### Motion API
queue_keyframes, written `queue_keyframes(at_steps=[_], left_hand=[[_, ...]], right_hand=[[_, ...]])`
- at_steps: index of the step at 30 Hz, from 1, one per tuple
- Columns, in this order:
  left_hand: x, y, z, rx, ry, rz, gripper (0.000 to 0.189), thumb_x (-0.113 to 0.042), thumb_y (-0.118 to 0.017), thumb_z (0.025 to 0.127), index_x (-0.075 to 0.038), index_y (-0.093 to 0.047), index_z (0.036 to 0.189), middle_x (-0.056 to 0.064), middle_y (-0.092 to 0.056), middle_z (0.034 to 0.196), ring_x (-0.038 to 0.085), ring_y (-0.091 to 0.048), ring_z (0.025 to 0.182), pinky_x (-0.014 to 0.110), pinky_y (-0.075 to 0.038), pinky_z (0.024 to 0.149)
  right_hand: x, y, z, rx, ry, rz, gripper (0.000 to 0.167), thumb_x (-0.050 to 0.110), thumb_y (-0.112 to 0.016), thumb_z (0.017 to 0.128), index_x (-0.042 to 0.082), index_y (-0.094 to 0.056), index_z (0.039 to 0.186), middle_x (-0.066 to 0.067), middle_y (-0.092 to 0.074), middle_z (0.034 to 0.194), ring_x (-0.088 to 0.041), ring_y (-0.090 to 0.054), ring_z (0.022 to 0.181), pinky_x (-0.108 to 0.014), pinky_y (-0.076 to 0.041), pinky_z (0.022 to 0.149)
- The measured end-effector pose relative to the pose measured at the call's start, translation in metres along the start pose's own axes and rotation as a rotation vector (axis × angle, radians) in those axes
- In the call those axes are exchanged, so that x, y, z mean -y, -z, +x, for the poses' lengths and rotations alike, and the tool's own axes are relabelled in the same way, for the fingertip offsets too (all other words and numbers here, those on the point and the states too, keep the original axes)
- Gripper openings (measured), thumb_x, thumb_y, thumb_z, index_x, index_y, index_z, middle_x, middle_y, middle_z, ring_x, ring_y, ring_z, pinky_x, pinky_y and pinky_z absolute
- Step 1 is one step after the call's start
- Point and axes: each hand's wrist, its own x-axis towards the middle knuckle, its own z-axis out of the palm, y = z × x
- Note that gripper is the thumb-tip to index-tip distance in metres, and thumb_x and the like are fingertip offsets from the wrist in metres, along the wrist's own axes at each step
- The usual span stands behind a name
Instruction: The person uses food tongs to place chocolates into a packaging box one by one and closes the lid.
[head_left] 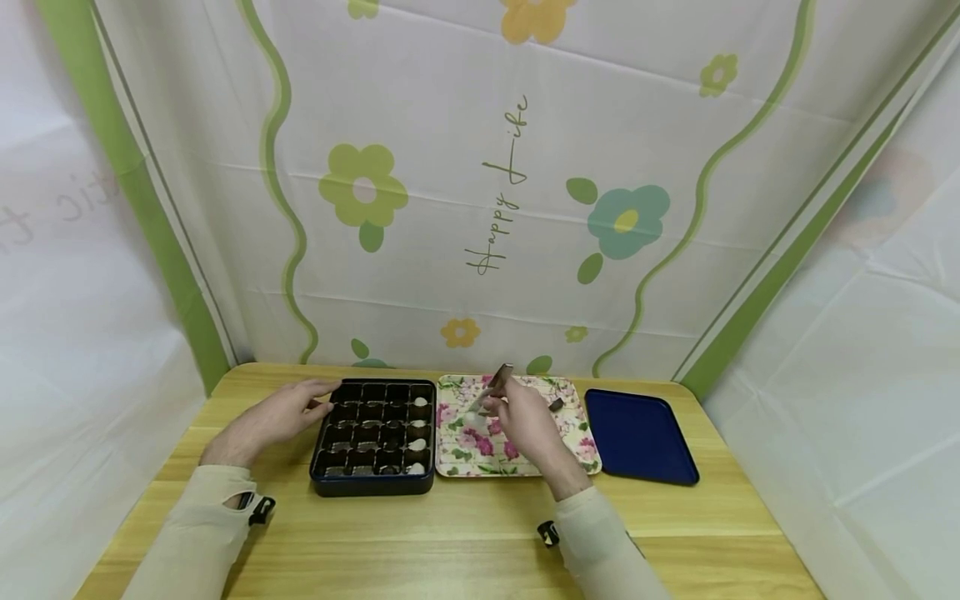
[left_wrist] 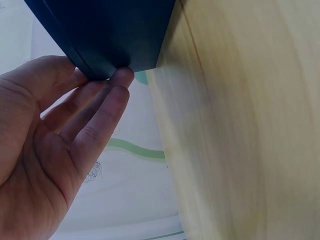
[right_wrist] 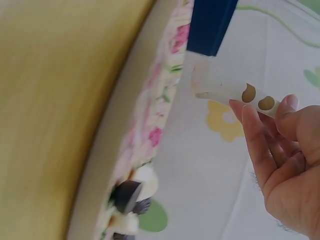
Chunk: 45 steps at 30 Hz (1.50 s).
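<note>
My left hand [head_left: 288, 412] touches the far left corner of a dark blue box [head_left: 372, 486] with its fingertips, the fingers nearly straight in the left wrist view. A black divided insert fills the box, with white pieces [head_left: 417, 445] down its right column. Over the flowered tray [head_left: 461, 467], my right hand [head_left: 528, 421] pinches a pale, translucent strip-like tool [right_wrist: 220, 90] with two brown shapes near the grip. Its far end points down and left toward the box; I cannot tell whether it holds anything. Dark chocolates [right_wrist: 127, 196] and white ones [right_wrist: 146, 182] lie on the tray, partly hidden by the right hand in the head view.
A blue lid [head_left: 641, 435] lies flat to the right of the tray. Box, tray and lid stand in a row on a wooden table [head_left: 450, 542]. A printed white curtain [head_left: 480, 208] hangs behind the table and down both sides.
</note>
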Motion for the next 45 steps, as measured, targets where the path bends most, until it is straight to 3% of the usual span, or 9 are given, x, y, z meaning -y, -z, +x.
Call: queue_keyframes(at_steps=[4, 7, 11, 17, 21, 26, 31, 45], left_hand=[[0.001, 0.000, 0.001, 0.003, -0.004, -0.008, 0.053, -0.013, -0.067, 0.120, 0.011, -0.057, 0.165, 0.040, -0.058, 0.169, 0.052, -0.080, 0.131, 0.070, -0.065, 0.116], [0.002, -0.001, 0.001, 0.006, 0.001, -0.008, 0.052, -0.013, -0.067, 0.120, 0.011, -0.057, 0.166, 0.041, -0.057, 0.169, 0.051, -0.081, 0.130, 0.069, -0.067, 0.114], [0.002, 0.000, 0.000, 0.009, 0.005, -0.010, 0.053, -0.013, -0.067, 0.120, 0.011, -0.057, 0.166, 0.041, -0.057, 0.169, 0.052, -0.079, 0.131, 0.069, -0.066, 0.114], [0.002, 0.001, 0.000, 0.006, 0.006, -0.006, 0.053, -0.013, -0.067, 0.119, 0.011, -0.057, 0.166, 0.041, -0.057, 0.169, 0.052, -0.079, 0.131, 0.070, -0.065, 0.116], [0.002, 0.000, 0.001, 0.004, 0.003, 0.003, 0.052, -0.012, -0.067, 0.119, 0.012, -0.058, 0.165, 0.042, -0.058, 0.168, 0.052, -0.081, 0.129, 0.070, -0.066, 0.114], [0.004, 0.000, 0.003, 0.005, 0.003, 0.003, 0.053, -0.012, -0.068, 0.119, 0.012, -0.058, 0.164, 0.042, -0.058, 0.168, 0.051, -0.081, 0.127, 0.069, -0.067, 0.112], [0.005, -0.001, 0.003, 0.000, 0.000, 0.003, 0.052, -0.012, -0.068, 0.119, 0.011, -0.059, 0.164, 0.041, -0.059, 0.167, 0.051, -0.082, 0.126, 0.070, -0.066, 0.114], [0.004, -0.003, 0.003, -0.014, 0.007, 0.020, 0.050, -0.015, -0.067, 0.120, 0.008, -0.061, 0.164, 0.038, -0.061, 0.167, 0.057, -0.074, 0.138, 0.076, -0.059, 0.121]], right_hand=[[0.019, 0.001, 0.001, 0.015, 0.001, 0.009, 0.012, 0.018, -0.070, 0.119, 0.010, -0.073, 0.128, -0.016, -0.088, 0.127, -0.023, -0.078, 0.072, -0.022, -0.044, 0.048], [0.033, -0.002, 0.002, 0.019, 0.029, 0.009, 0.013, 0.019, -0.071, 0.118, 0.012, -0.073, 0.128, -0.013, -0.088, 0.125, -0.019, -0.079, 0.079, -0.021, -0.053, 0.055], [0.053, -0.009, 0.001, 0.024, 0.099, 0.017, 0.012, 0.018, -0.072, 0.117, 0.011, -0.074, 0.127, -0.011, -0.089, 0.120, -0.023, -0.086, 0.093, -0.023, -0.062, 0.062], [0.083, -0.025, -0.003, 0.052, 0.209, 0.005, 0.011, 0.013, -0.073, 0.116, 0.008, -0.075, 0.125, -0.010, -0.090, 0.115, -0.020, -0.087, 0.091, -0.018, -0.067, 0.073], [0.100, -0.038, -0.007, 0.074, 0.259, -0.023, 0.011, 0.012, -0.073, 0.117, 0.009, -0.076, 0.126, -0.007, -0.089, 0.111, -0.012, -0.084, 0.087, -0.012, -0.064, 0.072], [0.114, -0.053, -0.012, 0.090, 0.314, -0.065, 0.009, 0.016, -0.072, 0.118, 0.011, -0.076, 0.124, -0.002, -0.089, 0.106, -0.002, -0.076, 0.076, -0.009, -0.054, 0.060], [0.123, -0.065, -0.016, 0.105, 0.363, -0.121, 0.008, 0.020, -0.072, 0.119, 0.013, -0.077, 0.120, 0.003, -0.088, 0.103, 0.002, -0.074, 0.076, -0.006, -0.051, 0.061], [0.127, -0.080, -0.022, 0.160, 0.379, -0.140, 0.007, 0.020, -0.077, 0.116, 0.013, -0.078, 0.119, 0.004, -0.090, 0.105, 0.007, -0.066, 0.067, -0.005, -0.048, 0.056]])
